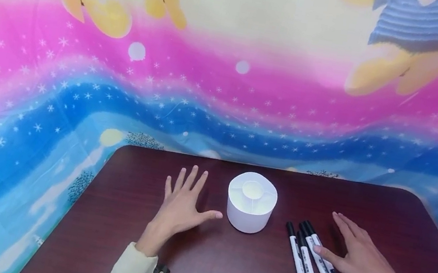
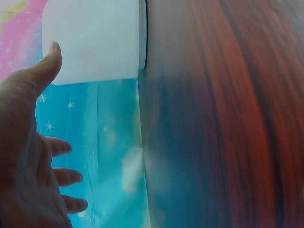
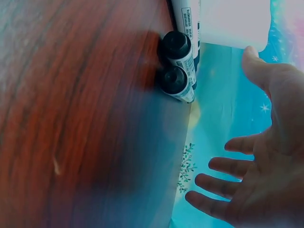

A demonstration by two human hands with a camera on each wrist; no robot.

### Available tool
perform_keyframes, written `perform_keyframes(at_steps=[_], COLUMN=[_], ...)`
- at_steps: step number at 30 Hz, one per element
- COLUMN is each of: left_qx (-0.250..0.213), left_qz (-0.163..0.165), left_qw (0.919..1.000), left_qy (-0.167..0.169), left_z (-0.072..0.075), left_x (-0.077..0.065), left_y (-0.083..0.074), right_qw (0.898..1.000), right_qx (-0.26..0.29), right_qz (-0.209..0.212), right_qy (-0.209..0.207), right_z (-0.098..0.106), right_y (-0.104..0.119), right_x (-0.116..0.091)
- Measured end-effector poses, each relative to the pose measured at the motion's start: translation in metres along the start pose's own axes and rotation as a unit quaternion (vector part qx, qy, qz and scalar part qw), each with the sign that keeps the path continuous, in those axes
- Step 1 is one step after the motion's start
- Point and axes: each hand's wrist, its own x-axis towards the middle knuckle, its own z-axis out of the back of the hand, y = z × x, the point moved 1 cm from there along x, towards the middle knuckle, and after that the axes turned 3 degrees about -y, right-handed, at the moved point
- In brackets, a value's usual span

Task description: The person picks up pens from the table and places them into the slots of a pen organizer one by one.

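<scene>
Noting four pens point(image 1: 308, 270) down on the table point(image 1: 224, 263), none in the cup point(image 1: 248, 221)

Progress, near to far. Pens: to the near right of the cup, roughly alongside one another, none held. The right hand point(image 1: 363, 259) is just right of the pens, fingers straight, thumb held apart over the rightmost ones, pinching nothing. The left hand point(image 1: 180, 208) is spread wide just left of the cup, thumb pointing at its wall, holding nothing. Cup: upright, toward the far side; the compartments around its round centre show no pen. Judgement: handling of pens and cup looks either not begun or at a pause; nothing seems done, so probably all is left.

Views. Right wrist: label print point(image 3: 187, 23) close up, too small to read; the thumb is seen apart from the pens, where the head view only has it overlapping them. Three pens can be made out here. Left wrist: palm side of that hand, thumb crossing the cup's outline; contact unclear, though the head view suggests a narrow gap. Head only: all four pens, the cup's inside, and the broad spread of cloth point(image 1: 227, 85) beyond the table.
</scene>
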Motion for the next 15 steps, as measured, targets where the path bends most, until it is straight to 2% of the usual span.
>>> perform_keyframes(at_steps=[8, 15], left_qx=[-0.02, -0.038], left_qz=[-0.018, -0.032], left_qw=[0.9996, 0.9985], left_qy=[0.012, 0.025], left_z=[-0.003, 0.0], left_x=[0.007, 0.013], left_y=[-0.007, -0.014], right_qw=[0.999, 0.999], right_qx=[0.019, 0.032], right_qz=[-0.009, -0.002], right_qy=[0.033, 0.035], right_z=[0.005, 0.009], right_y=[-0.001, 0.004], right_x=[0.0, 0.004])
